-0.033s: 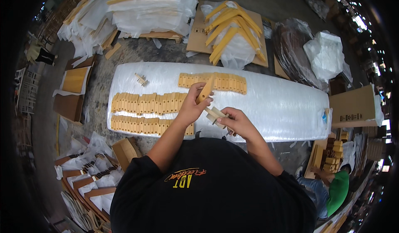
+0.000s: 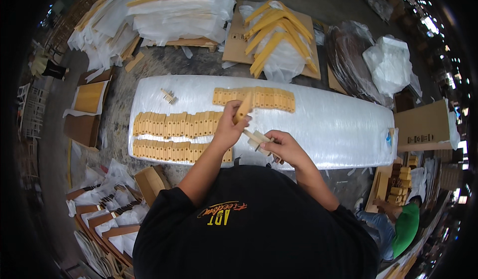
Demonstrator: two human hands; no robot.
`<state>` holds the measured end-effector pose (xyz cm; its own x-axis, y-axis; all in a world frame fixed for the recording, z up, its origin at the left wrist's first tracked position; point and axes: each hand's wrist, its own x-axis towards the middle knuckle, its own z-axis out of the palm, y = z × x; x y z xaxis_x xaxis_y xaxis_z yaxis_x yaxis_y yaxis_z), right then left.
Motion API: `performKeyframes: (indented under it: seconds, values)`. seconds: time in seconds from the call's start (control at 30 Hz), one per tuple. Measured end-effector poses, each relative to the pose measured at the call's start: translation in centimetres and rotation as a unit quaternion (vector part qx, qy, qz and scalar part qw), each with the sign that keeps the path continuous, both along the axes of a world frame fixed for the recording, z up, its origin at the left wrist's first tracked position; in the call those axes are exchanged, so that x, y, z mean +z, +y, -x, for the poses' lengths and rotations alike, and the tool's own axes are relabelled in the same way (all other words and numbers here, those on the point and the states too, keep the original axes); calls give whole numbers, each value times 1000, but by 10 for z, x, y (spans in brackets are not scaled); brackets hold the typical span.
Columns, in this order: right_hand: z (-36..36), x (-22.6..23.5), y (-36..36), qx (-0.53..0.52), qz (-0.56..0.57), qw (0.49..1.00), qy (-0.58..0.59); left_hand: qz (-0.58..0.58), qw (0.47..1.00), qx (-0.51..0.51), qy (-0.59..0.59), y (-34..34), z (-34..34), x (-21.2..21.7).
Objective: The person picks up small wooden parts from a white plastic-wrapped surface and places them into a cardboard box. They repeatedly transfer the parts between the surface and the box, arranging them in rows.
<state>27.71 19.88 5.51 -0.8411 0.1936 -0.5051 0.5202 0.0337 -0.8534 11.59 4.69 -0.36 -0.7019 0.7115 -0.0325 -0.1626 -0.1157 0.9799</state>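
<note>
My left hand [image 2: 230, 128] holds a flat tan wooden block [image 2: 244, 106] upright over the table. Just to its right, my right hand [image 2: 285, 148] grips a small pale wooden piece [image 2: 256, 138] whose end points at the block. Both hands hover at the near edge of a long table wrapped in white foam sheet [image 2: 338, 124]. On the sheet lie two rows of the same wooden blocks [image 2: 172, 125] on the left. A shorter row [image 2: 264, 97] lies further back, and a small loose piece [image 2: 168, 96] sits at the far left.
Yellow wooden frames [image 2: 276, 30] lie on cardboard behind the table, beside stacks of white-wrapped parts [image 2: 174, 10]. A cardboard box [image 2: 423, 127] stands at the right end. Another person in green [image 2: 406, 226] crouches at lower right. Open boxes [image 2: 89, 99] line the left.
</note>
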Motion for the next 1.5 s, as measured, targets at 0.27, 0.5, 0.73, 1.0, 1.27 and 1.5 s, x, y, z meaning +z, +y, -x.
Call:
performKeyframes:
  seconds: [0.27, 0.5, 0.73, 1.0, 1.27, 1.5]
  values:
    - [-34, -84, 26, -116, -18, 991, -56, 186, 937, 21, -296, 2, 6, -121]
    - [-52, -155, 23, -143, 53, 987, -44, 5, 843, -190, -504, 52, -63, -102]
    - [-13, -125, 10, -105, -177, 977, 55, 125, 937, -64, -320, 45, -46, -111]
    - [3, -170, 18, -182, -13, 983, 18, 169, 938, -8, -302, 53, -56, -116]
    - [-22, -252, 125, -203, -257, 939, -109, 221, 956, 38, -189, 16, -40, -113]
    - [-22, -260, 134, -134, -378, 911, -98, 256, 936, 106, -219, -32, -30, -103]
